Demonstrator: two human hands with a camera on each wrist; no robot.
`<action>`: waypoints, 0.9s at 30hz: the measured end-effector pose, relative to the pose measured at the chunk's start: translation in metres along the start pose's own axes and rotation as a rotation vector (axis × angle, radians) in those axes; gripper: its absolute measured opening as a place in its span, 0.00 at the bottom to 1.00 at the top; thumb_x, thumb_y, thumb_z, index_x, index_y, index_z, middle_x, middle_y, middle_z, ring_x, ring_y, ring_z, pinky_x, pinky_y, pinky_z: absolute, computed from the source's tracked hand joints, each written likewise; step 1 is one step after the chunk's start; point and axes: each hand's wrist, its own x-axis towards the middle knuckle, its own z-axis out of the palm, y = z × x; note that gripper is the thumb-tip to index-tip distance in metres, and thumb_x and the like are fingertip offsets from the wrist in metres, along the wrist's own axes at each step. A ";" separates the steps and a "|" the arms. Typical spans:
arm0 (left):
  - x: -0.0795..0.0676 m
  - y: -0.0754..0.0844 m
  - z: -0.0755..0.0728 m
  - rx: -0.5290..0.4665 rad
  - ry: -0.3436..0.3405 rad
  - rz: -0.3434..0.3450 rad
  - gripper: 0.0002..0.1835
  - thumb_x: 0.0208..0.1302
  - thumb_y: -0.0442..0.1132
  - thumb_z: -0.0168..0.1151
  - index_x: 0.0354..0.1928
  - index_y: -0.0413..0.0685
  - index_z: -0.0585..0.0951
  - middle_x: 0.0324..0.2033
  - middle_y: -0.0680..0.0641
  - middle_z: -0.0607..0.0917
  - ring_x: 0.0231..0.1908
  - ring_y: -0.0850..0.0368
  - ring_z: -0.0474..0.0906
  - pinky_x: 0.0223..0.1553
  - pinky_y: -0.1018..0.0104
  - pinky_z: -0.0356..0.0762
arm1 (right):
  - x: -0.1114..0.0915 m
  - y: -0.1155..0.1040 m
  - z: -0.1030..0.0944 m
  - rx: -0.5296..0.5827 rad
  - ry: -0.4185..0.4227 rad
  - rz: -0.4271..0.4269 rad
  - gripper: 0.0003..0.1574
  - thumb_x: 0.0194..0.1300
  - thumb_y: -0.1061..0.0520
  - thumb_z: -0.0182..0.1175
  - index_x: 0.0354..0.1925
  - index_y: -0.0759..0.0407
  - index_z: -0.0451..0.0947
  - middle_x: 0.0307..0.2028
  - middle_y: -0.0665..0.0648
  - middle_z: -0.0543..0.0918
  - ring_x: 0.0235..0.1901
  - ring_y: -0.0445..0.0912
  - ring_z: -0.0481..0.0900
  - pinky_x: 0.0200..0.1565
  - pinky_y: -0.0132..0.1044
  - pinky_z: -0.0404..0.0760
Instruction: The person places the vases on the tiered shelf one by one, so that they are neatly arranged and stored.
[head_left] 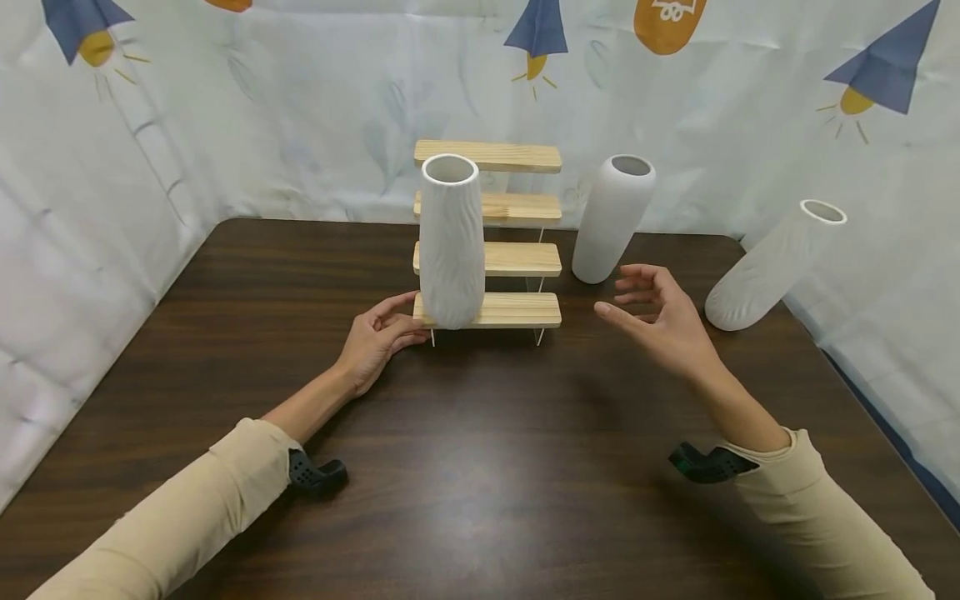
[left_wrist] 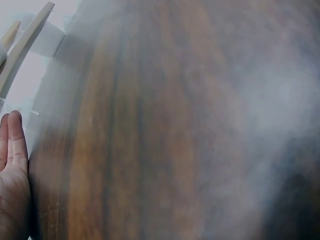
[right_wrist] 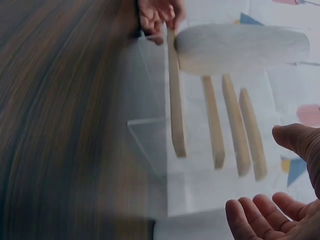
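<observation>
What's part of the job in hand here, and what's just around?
Part of it, likely:
four-tier wooden stand, left hand at its bottom tier
textured white vase on that tier
smooth white vase by the open right hand
rightmost white vase, less surely

Just around:
dark wood-grain table
printed fabric backdrop

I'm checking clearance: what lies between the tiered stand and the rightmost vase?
Between the tiered stand and the rightmost vase, the head view shows another vase and, nearer the camera, the right hand.
</observation>
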 end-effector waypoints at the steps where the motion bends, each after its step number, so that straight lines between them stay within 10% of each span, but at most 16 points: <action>1: 0.000 0.000 0.000 -0.001 -0.002 -0.001 0.28 0.75 0.28 0.55 0.74 0.34 0.64 0.41 0.51 0.87 0.42 0.57 0.86 0.51 0.66 0.86 | -0.001 0.003 -0.003 -0.006 0.009 0.012 0.41 0.69 0.45 0.68 0.71 0.55 0.63 0.60 0.55 0.74 0.58 0.50 0.77 0.60 0.43 0.81; 7: 0.000 -0.001 -0.001 -0.011 -0.007 -0.005 0.27 0.76 0.28 0.55 0.74 0.35 0.64 0.41 0.51 0.87 0.42 0.57 0.86 0.51 0.66 0.86 | -0.010 0.021 -0.021 -0.027 0.030 0.078 0.41 0.70 0.44 0.66 0.72 0.54 0.61 0.59 0.50 0.72 0.57 0.43 0.75 0.43 0.24 0.79; 27: 0.002 0.000 -0.002 -0.023 -0.012 -0.003 0.26 0.77 0.29 0.53 0.73 0.38 0.66 0.39 0.52 0.88 0.42 0.56 0.87 0.52 0.66 0.85 | -0.023 0.051 -0.054 -0.086 0.042 0.201 0.44 0.71 0.39 0.63 0.75 0.53 0.58 0.62 0.50 0.71 0.54 0.33 0.72 0.43 0.22 0.75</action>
